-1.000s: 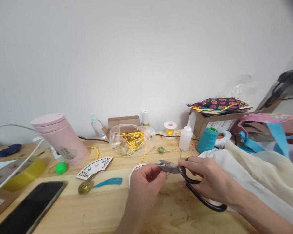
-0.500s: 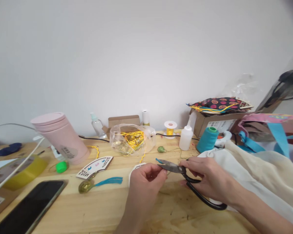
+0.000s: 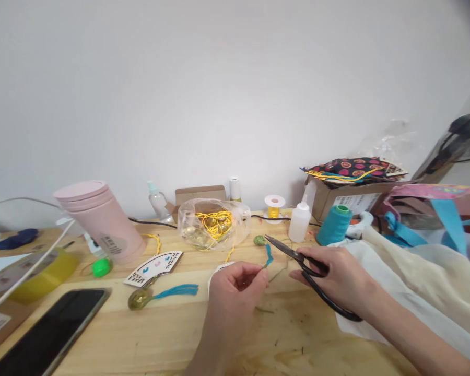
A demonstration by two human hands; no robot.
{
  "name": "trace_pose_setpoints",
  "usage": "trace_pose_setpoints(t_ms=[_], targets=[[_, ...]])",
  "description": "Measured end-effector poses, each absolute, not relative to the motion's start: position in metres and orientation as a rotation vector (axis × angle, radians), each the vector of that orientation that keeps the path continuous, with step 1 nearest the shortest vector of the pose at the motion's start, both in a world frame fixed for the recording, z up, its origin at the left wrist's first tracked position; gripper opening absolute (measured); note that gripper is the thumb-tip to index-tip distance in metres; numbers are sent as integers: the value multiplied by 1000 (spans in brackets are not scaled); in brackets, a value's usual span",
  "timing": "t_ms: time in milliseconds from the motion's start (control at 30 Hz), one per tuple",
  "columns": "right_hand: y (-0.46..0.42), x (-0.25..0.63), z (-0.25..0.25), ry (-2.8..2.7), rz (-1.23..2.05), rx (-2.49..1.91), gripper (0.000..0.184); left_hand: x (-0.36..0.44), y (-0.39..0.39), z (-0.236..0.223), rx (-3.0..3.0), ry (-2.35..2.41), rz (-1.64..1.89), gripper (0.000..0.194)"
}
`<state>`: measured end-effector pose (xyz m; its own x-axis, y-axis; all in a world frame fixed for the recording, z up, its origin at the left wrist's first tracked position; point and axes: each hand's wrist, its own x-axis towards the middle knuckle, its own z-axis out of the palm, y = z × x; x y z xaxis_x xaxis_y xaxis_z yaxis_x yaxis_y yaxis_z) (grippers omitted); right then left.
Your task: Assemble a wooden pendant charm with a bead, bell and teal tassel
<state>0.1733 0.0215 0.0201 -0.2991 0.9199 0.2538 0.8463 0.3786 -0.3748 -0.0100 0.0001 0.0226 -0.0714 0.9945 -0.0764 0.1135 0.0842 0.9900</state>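
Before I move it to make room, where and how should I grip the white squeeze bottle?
I'd hold the squeeze bottle by its broad body, from the front: it stands upright, narrows to a thin nozzle, and a thread cone crowds its right.

"How's your light?"
"Fairly bright, even across the wall [image 3: 219, 104]; two o'clock corner dark, shadows soft."
"Sharp?"
"My right hand [image 3: 331, 269] looks slightly soft; the mug [image 3: 100, 222] seems stretched at nine o'clock."

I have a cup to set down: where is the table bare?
Bare table shows between the phone and the left forearm, and between that and the right forearm, bar a few scraps. The back is crowded, from pink tumbler to teal thread cone.
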Motion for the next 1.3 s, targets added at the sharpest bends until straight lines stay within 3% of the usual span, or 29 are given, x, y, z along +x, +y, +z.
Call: trace_pose_setpoints(t_ms=[133,400,500,633,733,800,1067,1300], targets=[[24,174,13,-2229,238,-1686,9,-12,1,20,1201,1358,1133,12],[17,175,8,-2358,207,-1695,20,-12,2,18,1334,1258,1071,17],[14,176,17,-2268,167,-1530,19,-11,1,17,1468,1268,1025,16],[6,165,27,-2113,334,-1163,32,-10,-3,18,1789,1313,946,13],[3,154,25,-2205,502,-1068,21,-7,-5,21,1867,1280,892,15],[3,150,22,-2258,520,-1073,25,-6,-6,24,1798,1263,884,18],[8,152,17,-2248,281,-1065,22,-11,0,14,1514,1201,928,32],[9,149,18,-2394,120,-862,28,-10,5,18,1438,981,801,27]])
